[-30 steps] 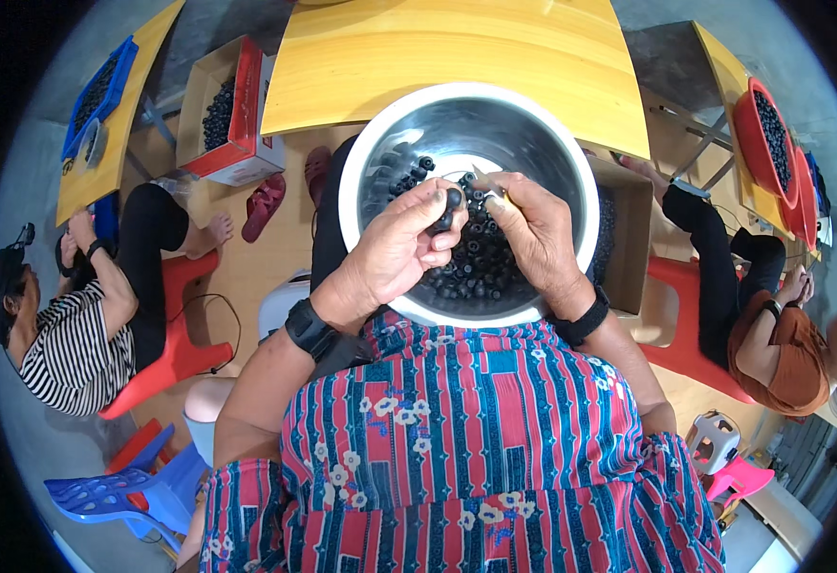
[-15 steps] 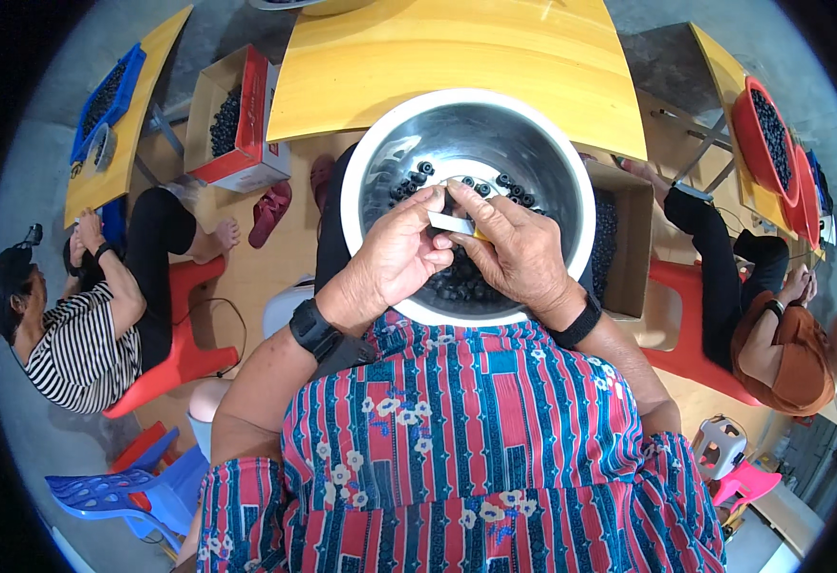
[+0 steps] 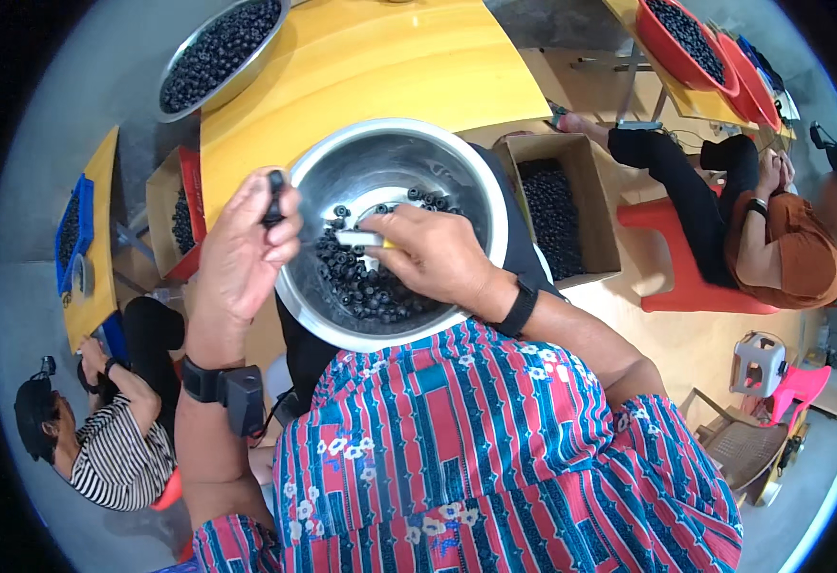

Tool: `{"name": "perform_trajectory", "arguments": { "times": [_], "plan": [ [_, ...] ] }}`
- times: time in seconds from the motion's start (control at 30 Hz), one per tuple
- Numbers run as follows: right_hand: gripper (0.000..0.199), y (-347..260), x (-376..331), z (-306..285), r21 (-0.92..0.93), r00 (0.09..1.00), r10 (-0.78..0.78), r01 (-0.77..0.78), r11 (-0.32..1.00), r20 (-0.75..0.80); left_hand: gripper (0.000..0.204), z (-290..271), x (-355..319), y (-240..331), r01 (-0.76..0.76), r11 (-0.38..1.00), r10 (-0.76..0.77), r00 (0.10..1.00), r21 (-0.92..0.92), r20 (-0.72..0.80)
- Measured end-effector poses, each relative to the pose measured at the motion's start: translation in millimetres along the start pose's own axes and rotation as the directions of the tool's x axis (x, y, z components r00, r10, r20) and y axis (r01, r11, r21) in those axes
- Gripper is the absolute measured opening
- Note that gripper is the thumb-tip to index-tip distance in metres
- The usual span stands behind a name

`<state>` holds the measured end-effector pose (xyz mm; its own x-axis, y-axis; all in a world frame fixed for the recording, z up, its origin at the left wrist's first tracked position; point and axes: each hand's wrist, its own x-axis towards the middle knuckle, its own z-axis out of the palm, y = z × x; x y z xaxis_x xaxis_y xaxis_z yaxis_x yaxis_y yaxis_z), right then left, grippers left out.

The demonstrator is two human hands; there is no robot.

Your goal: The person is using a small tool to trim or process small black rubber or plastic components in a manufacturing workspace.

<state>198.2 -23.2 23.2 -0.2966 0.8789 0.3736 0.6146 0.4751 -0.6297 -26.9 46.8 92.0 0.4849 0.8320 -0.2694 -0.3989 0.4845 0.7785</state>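
A steel bowl (image 3: 457, 172) rests on my lap, holding several small black ring-shaped parts (image 3: 356, 282). My left hand (image 3: 242, 253) is raised at the bowl's left rim, its fingertips pinched on a short stack of black parts (image 3: 274, 196). Over the heap inside the bowl, my right hand (image 3: 428, 258) grips a small white rod-like tool (image 3: 356, 238) whose tip points left. Both wrists wear dark bands.
A yellow table (image 3: 371, 67) lies beyond the bowl, with another steel bowl of black parts (image 3: 218, 53) at its far left. A cardboard box of parts (image 3: 557, 205) sits to the right, red tubs (image 3: 686, 43) beyond. Seated people work at left (image 3: 103, 439) and right (image 3: 772, 229).
My left hand has lifted away to the bowl's left rim with black parts pinched in it. The right hand has stayed over the heap with the white tool. The view has shifted.
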Motion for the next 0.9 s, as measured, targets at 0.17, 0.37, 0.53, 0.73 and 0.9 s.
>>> {"name": "perform_trajectory", "arguments": {
  "times": [0.17,0.37,0.53,0.73,0.9],
  "plan": [
    [0.025,8.4,0.2,0.6,0.553,0.937,0.253,-0.081,0.829,-0.242,0.022,22.0,10.8,-21.3,0.127,0.992,-0.124,0.958,0.003,0.257],
    [0.038,-3.8,-1.5,-26.4,0.616,0.956,0.230,-0.071,0.785,-0.182,0.029,27.8,9.3,-55.3,0.234,0.968,-0.202,0.943,-0.094,0.264],
    [0.033,-5.3,0.6,-14.4,0.636,0.968,0.175,-0.020,0.771,-0.181,0.036,24.0,2.0,-67.6,0.296,0.944,-0.260,0.939,-0.143,0.225],
    [0.023,-3.5,2.4,-12.8,0.457,0.986,0.123,-0.058,0.887,-0.114,0.037,11.2,-5.4,-87.0,0.364,0.906,-0.325,0.926,-0.217,0.194],
    [0.012,-9.0,3.8,-8.5,0.568,0.950,0.308,-0.230,0.790,-0.043,0.038,10.0,-6.0,-98.2,0.334,0.880,-0.292,0.941,-0.339,0.169]
  ]
}}
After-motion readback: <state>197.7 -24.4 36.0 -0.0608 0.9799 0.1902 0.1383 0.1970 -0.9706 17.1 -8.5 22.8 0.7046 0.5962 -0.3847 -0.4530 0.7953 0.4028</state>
